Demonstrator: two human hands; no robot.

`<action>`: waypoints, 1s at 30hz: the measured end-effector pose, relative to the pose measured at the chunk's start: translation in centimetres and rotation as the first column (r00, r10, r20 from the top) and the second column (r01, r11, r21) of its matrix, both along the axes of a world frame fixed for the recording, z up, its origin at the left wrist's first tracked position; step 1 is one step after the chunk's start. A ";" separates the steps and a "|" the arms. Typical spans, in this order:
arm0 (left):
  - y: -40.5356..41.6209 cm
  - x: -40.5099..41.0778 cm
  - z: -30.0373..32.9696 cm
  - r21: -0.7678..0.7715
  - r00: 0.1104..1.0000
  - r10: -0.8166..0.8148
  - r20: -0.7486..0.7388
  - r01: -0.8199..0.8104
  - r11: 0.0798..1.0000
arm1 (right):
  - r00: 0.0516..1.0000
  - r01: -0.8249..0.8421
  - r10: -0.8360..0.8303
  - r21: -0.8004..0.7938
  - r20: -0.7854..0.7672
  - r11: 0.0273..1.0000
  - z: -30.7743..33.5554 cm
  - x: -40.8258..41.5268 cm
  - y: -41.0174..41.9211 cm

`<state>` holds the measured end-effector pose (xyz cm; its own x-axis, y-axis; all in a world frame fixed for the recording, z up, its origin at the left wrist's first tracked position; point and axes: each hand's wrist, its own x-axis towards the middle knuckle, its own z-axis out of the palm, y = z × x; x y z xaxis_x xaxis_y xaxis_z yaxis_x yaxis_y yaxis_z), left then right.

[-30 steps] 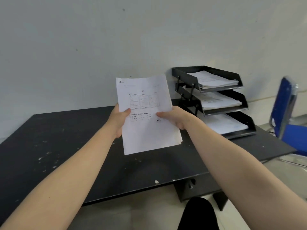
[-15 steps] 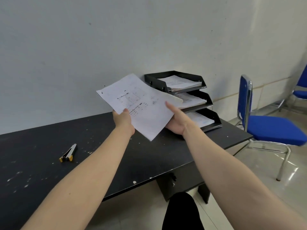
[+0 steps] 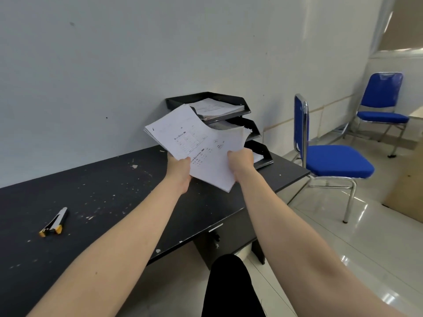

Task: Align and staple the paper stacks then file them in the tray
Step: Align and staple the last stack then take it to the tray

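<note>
The black worktop (image 3: 109, 202) spans the lower left, its matte top speckled with pale chips and scuffs, with a drawer unit under its right end. At about two o'clock stand two blue padded chairs on chrome tube frames, the nearer chair (image 3: 329, 165) just beside the worktop's end, the farther chair (image 3: 382, 104) well apart on the glossy tiled floor.

At the worktop's far right corner, against the wall, sits a black three-tier paper tray (image 3: 231, 100). Its top tier holds a thick pile of printed sheets, the middle tier holds more sheets, and white paper shows in the bottom tier, partly hidden.

The paper stack (image 3: 201, 147) is held in the air at about twelve o'clock, in front of the tray and above the worktop, tilted with its top corner toward eleven o'clock. It is white, printed with small tables and text, and its sheets fan unevenly at the left and right edges.

The left hand (image 3: 179, 171) grips the stack's lower left edge, thumb on top. The right hand (image 3: 240, 161) is curled round the lower right edge, thumb pressed on the top sheet.

At eight o'clock a slim black and yellow stapler (image 3: 53, 224) lies flat on the worktop, well apart from both hands.
</note>
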<state>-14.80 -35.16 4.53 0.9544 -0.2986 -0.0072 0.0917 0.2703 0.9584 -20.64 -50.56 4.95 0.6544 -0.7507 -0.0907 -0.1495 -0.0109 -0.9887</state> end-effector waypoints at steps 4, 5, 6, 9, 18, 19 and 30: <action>-1.7 -1.3 -0.3 -0.026 0.990 -0.128 -0.065 0.126 0.992 | 0.993 0.110 -0.112 -0.045 -0.032 0.993 -0.7 -2.2 -2.4; -2.1 -1.6 -0.4 -0.038 0.985 -0.145 -0.091 0.142 0.989 | 0.989 0.138 -0.141 -0.055 -0.048 0.989 -0.8 -3.0 -3.2; -2.5 -1.8 -0.5 -0.046 0.981 -0.151 -0.121 0.147 0.988 | 0.983 0.168 -0.172 -0.069 -0.058 0.983 -0.9 -3.9 -4.0; -3.5 -2.0 -0.7 0.009 0.978 -0.131 -0.162 0.134 0.991 | 0.960 0.252 -0.263 -0.108 -0.100 0.962 -1.2 -6.9 -6.2; -6.1 -4.2 -1.2 0.328 0.914 -0.366 -0.177 0.405 0.853 | 0.880 0.373 -0.426 -0.247 -0.209 0.894 -1.5 -11.5 -9.6; -6.3 -4.4 -1.2 0.361 0.905 -0.391 -0.170 0.426 0.830 | 0.874 0.375 -0.433 -0.261 -0.221 0.889 -1.5 -11.9 -10.1; -5.1 -1.5 -2.1 0.582 0.960 -0.279 -0.013 0.234 0.779 | 0.877 0.368 -0.408 -0.191 -0.252 0.910 -3.8 -10.9 -11.2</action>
